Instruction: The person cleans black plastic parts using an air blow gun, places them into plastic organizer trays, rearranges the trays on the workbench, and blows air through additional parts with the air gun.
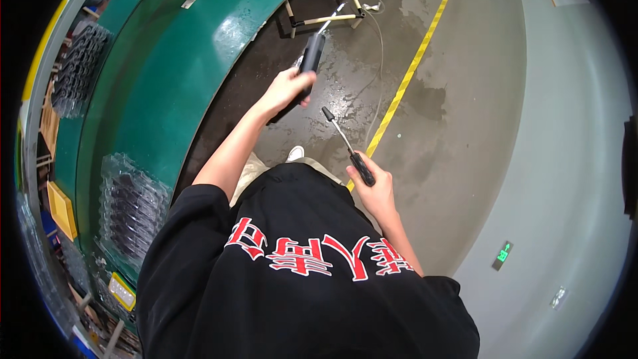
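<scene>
Black screwdriver (347,145) shaft juts forward from right hand (373,189) grip.

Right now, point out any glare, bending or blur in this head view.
Head view: straight edges bow toward the rim, plainly so on the green conveyor and the yellow floor line; the corners go black. Glare shines off the wet floor patch and the conveyor's edge. The left hand, its dark tool and the screwdriver in the right hand look sharp.

My one head camera looks steeply down over my black shirt (299,279) at the wet concrete floor (452,133), fisheye-bent.
</scene>
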{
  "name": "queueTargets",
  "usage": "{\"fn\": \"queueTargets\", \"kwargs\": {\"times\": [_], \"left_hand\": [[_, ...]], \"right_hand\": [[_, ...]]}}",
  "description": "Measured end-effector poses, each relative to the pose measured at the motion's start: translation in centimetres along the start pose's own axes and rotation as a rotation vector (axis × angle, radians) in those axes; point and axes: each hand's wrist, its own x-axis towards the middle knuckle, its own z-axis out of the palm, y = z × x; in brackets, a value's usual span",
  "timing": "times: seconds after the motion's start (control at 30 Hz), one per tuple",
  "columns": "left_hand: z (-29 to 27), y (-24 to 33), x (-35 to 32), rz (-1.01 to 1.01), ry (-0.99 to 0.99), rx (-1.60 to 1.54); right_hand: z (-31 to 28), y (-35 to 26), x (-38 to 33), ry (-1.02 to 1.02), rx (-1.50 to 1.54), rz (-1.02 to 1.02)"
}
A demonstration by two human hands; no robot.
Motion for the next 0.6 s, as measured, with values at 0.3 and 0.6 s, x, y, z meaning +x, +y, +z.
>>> {"fn": "queueTargets", "kwargs": {"times": [0.3, 0.6], "left_hand": [[-1.1, -1.3, -0.1, 0.419, 0.171, 1.035], [-0.8, 0.3, 0.3, 0.733, 0.228, 1.206]], "right_hand": [[-1.4, -0.3, 0.8, -0.006, -0.003, 0.06], [-1.8, -1.6, 1.9, -0.044, 0.074, 0.038]]}}
